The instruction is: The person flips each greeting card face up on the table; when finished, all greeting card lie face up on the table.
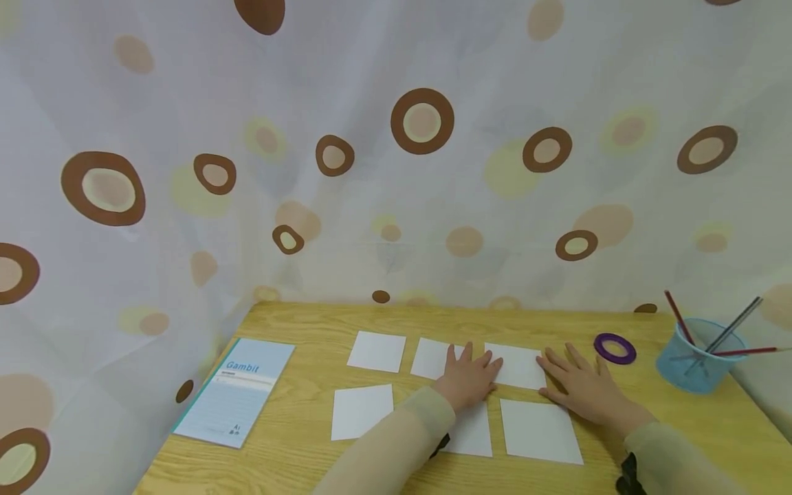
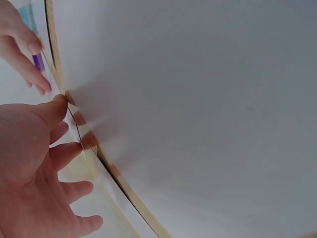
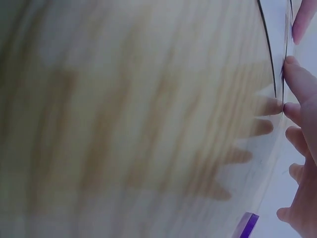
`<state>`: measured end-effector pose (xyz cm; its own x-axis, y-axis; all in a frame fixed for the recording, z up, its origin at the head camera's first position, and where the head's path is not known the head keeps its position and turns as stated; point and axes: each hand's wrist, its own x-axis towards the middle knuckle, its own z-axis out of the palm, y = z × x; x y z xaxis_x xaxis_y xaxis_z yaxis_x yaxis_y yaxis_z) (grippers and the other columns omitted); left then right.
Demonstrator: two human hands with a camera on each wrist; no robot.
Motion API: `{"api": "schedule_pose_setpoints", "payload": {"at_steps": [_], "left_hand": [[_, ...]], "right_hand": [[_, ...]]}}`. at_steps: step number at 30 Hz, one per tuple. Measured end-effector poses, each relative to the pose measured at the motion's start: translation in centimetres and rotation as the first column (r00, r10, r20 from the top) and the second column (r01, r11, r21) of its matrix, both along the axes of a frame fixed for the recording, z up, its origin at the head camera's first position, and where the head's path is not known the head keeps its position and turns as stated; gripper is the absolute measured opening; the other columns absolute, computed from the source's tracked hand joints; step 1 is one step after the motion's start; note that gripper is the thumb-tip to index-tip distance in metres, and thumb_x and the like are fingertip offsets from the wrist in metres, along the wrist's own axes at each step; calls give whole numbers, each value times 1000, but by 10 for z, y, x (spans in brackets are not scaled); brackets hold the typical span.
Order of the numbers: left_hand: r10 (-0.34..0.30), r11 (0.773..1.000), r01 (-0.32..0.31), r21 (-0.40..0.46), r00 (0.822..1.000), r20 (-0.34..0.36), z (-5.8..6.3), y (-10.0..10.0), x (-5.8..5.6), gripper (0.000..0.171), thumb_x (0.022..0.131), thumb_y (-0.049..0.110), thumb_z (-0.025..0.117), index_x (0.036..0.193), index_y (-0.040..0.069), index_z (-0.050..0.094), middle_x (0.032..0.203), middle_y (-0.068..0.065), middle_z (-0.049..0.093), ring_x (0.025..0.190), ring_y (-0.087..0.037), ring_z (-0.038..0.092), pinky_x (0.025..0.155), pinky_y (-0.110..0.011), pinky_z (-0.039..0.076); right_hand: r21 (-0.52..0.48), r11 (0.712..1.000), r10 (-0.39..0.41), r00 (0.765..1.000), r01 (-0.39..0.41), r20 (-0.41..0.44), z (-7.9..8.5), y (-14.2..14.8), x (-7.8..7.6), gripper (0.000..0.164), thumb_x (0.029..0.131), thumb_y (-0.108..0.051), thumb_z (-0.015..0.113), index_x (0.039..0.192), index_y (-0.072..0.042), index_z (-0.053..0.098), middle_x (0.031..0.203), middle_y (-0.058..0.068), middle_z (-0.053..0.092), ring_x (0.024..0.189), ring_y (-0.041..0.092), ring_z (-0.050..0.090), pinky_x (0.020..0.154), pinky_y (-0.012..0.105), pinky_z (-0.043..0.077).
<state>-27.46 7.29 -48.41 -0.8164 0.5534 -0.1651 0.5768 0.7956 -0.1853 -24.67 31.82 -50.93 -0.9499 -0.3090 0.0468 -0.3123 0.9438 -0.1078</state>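
Several white paper squares lie flat on the wooden table in two rows. My left hand [image 1: 469, 379], fingers spread, reaches over the upper middle paper [image 1: 427, 357]; its thumb side is at the left edge of the upper right paper [image 1: 515, 366]. At that paper's right edge are the fingertips of my right hand [image 1: 584, 390], also spread and holding nothing. The lower middle paper [image 1: 473, 433] is partly covered by my left wrist and sleeve. In the left wrist view, straight fingertips of the left hand [image 2: 44, 168] meet the table and paper edges.
Below the right hand lies the lower right paper [image 1: 541, 433]. Two more squares, an upper left paper [image 1: 376, 352] and a lower left paper [image 1: 360, 412], sit beside a blue notebook [image 1: 238, 392]. Rightward are a purple ring [image 1: 631, 355] and a blue mesh cup [image 1: 693, 371] with pencils.
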Motion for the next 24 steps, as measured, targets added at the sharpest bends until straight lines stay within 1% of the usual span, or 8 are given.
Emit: {"api": "schedule_pose_setpoints", "payload": {"at_steps": [5, 10, 17, 21, 24], "left_hand": [[-5, 999, 5, 33, 1000, 23, 0, 0, -3, 52, 104, 45, 39, 154, 38, 31, 157, 19, 35, 149, -20, 31, 119, -50, 28], [-12, 999, 10, 52, 999, 39, 1, 0, -4, 50, 104, 43, 39, 154, 35, 34, 157, 18, 36, 148, -20, 33, 119, -50, 28], [13, 995, -22, 100, 996, 90, 6, -3, -3, 51, 105, 42, 40, 155, 36, 31, 159, 19, 31, 148, -19, 32, 119, -49, 28], [18, 990, -34, 134, 993, 113, 3, -5, -5, 51, 105, 42, 38, 156, 37, 29, 160, 19, 28, 150, -20, 29, 120, -49, 28], [17, 987, -36, 155, 993, 120, -1, -5, -7, 52, 105, 44, 37, 156, 37, 28, 161, 17, 28, 151, -21, 27, 120, -49, 28]], "right_hand": [[-46, 999, 18, 1000, -17, 7, -1, 1, -2, 66, 94, -55, 57, 146, -14, 50, 154, 15, 43, 143, 50, 26, 102, 83, 13], [-65, 997, 35, 999, -33, 20, 1, 3, -2, 64, 96, -52, 55, 146, -14, 50, 154, 13, 44, 144, 49, 26, 104, 81, 12], [-95, 995, 30, 998, -25, 47, 6, 3, 0, 59, 99, -49, 51, 148, -14, 48, 153, 12, 45, 144, 49, 26, 105, 81, 11], [-114, 993, 25, 999, -19, 48, 5, 5, 0, 57, 101, -47, 49, 148, -14, 47, 152, 13, 46, 144, 49, 26, 104, 81, 12], [-146, 989, 15, 998, -6, 60, 2, 7, -1, 57, 102, -46, 47, 149, -14, 46, 151, 14, 47, 144, 50, 25, 104, 82, 11]]}}
